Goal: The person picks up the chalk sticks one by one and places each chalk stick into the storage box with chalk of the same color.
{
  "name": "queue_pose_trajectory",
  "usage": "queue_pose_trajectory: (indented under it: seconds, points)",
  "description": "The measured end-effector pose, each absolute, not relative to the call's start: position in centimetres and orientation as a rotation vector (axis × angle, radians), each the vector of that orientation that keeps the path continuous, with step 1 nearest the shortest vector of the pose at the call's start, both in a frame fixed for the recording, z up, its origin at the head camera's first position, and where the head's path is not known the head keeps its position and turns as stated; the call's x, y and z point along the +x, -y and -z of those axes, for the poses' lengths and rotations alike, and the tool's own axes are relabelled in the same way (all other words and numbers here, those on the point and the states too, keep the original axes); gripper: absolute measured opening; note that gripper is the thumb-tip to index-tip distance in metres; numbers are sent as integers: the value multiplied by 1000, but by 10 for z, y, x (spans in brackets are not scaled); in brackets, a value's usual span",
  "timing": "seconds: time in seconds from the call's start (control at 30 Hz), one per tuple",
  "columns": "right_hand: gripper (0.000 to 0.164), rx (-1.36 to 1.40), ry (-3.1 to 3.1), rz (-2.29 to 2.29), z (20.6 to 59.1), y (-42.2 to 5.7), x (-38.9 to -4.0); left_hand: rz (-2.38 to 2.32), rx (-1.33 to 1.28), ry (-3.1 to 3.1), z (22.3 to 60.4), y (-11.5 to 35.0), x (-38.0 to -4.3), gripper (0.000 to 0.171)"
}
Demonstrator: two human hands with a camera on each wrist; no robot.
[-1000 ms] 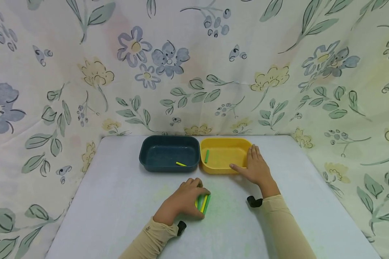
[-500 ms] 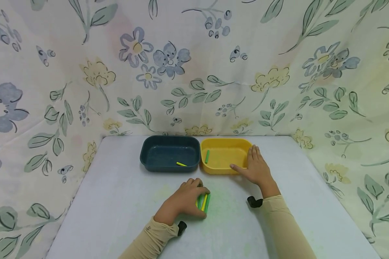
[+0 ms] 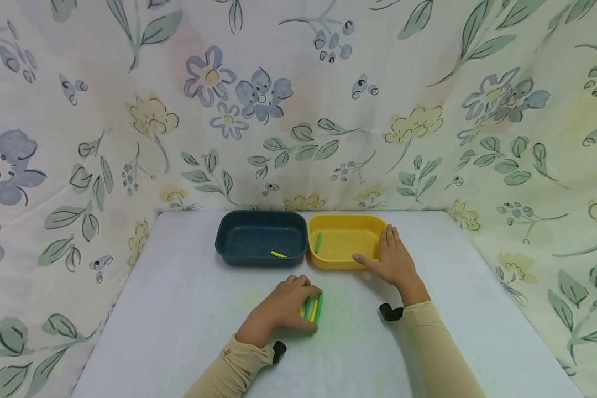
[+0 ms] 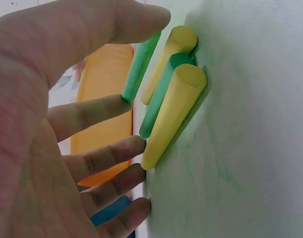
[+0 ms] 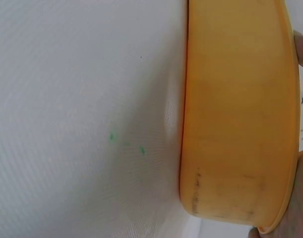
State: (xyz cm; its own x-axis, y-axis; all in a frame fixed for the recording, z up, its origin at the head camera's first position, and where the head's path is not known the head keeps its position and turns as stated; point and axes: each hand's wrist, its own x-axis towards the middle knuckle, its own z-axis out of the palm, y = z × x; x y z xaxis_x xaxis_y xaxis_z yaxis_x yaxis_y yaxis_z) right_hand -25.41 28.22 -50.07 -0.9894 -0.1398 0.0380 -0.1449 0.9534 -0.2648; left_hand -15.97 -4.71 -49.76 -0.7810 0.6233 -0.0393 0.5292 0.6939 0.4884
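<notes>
On the table, my left hand (image 3: 288,305) pinches a green chalk stick (image 4: 143,67) end to end between thumb and index fingertip. Its other fingers are spread beside several more chalk sticks: a front yellow chalk (image 4: 176,114), a darker green chalk (image 4: 163,96) and another yellow chalk (image 4: 166,62) behind. My right hand (image 3: 394,260) rests on the right end of the yellow tray (image 3: 348,264), fingers straight along the rim and thumb over its front edge. Inside that tray lies a green chalk piece (image 3: 318,242) at the left.
A dark blue tray (image 3: 258,261) stands against the yellow tray's left side, with a short yellow chalk piece (image 3: 278,254) in it. Green smudges mark the white tabletop (image 3: 179,309). A floral cloth (image 3: 298,110) hangs behind the table.
My left thumb has shifted slightly right onto the near end of the outer green chalk, which now stands a little apart from the yellow one. My right hand stays on the tray.
</notes>
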Motion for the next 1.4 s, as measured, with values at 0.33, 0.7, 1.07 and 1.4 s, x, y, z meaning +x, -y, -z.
queue_pose_trajectory:
  seconds: [0.33, 0.7, 1.07, 1.4]
  points:
    - [133, 220, 3093, -404, 504, -284, -254, -784, 915, -2697, 499, 47, -162, 77]
    - [133, 219, 3094, -411, 503, -283, -254, -868, 901, -2710, 499, 46, -162, 79]
    - [132, 228, 3079, -427, 500, -282, -253, -968, 831, -2805, 496, 40, -167, 78]
    - [131, 225, 3085, -416, 501, -282, -253, -1023, 810, -2833, 494, 39, -169, 80]
